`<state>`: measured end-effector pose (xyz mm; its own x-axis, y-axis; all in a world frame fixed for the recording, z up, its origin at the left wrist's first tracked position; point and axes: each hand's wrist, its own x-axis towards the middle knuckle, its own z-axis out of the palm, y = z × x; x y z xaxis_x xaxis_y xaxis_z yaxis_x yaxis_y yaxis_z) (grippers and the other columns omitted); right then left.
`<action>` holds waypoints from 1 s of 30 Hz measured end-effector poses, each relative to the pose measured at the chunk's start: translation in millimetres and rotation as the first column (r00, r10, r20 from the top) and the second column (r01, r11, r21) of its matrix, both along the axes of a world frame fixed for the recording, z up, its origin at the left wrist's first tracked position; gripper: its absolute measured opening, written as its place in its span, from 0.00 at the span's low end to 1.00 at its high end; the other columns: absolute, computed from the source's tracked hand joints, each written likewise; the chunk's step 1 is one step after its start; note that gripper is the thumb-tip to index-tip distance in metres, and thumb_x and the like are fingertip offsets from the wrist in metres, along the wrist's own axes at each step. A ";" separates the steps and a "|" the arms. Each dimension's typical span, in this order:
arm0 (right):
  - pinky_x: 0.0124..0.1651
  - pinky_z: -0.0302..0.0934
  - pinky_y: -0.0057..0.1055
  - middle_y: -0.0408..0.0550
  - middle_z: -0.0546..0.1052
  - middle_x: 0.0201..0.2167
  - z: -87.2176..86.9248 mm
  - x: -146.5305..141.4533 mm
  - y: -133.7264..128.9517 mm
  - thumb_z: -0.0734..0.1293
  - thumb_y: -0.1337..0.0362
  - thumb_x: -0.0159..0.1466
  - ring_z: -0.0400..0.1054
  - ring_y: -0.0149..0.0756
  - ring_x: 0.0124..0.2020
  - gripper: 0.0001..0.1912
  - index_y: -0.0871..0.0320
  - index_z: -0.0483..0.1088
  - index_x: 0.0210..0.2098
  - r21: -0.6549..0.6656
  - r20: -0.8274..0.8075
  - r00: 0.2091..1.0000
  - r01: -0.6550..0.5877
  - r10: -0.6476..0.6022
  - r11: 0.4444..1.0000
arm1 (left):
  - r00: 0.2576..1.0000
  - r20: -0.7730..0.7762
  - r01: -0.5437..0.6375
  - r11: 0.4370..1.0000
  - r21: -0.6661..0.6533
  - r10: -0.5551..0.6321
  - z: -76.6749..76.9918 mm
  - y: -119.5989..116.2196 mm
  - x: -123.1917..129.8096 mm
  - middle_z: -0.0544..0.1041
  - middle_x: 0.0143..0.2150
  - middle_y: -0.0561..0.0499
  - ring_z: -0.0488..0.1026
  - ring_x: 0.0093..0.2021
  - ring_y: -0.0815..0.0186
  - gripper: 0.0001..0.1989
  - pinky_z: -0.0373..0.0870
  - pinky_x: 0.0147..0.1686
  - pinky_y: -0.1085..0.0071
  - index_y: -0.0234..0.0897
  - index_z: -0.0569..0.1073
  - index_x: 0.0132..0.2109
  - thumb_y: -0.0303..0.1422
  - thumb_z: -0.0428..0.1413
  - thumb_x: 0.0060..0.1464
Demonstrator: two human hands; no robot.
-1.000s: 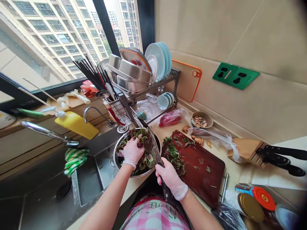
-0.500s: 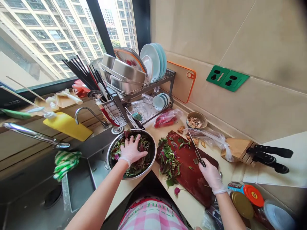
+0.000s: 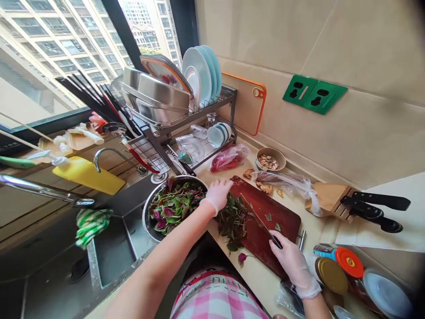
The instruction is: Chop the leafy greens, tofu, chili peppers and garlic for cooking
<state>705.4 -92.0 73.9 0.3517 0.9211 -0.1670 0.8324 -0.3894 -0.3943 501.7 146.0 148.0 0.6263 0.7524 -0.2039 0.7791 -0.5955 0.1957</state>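
Since the earlier frame, our left hand has moved from the greens inside the colander to the far end of the leafy pile at the cutting board's left edge, and the kitchen knife has swung its tip leftward, away from the ginger and toward that pile. Both our hands wear thin, translucent gloves. We see the left fingers stretched forward and close together, but the thumb is hidden, so we cannot tell whether they pinch any leaves. Our right hand has its fingers wrapped around the knife's black handle, with the blade slanting over the brown cutting board.

The purple-tinged pile lies partly on the board and partly over its near-left side, just beside the metal colander, which holds more red-and-green leaves. Our left forearm crosses above the colander's near-right rim. One purple leaf lies apart on the counter, near the board, and a few green scraps dot its surface. Behind the board, we find a small basket of garlic.
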 end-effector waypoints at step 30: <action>0.15 0.51 0.21 0.32 0.64 0.15 -27.0 -123.7 -31.3 0.66 0.49 0.50 0.55 0.23 0.12 0.18 0.55 0.58 0.27 -0.367 -0.872 0.006 0.654 -0.489 0.661 | 0.951 0.310 0.037 0.997 -0.068 -0.014 -106.3 -85.1 29.8 0.58 0.64 0.45 0.49 0.64 0.49 0.33 0.45 0.61 0.50 0.45 0.62 0.60 0.52 0.52 0.49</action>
<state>581.7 -123.3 46.8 0.4784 0.5319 -0.6987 -0.5481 -0.4408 -0.7108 531.5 60.9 41.7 0.6862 0.7256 -0.0507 0.6584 -0.5900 0.4674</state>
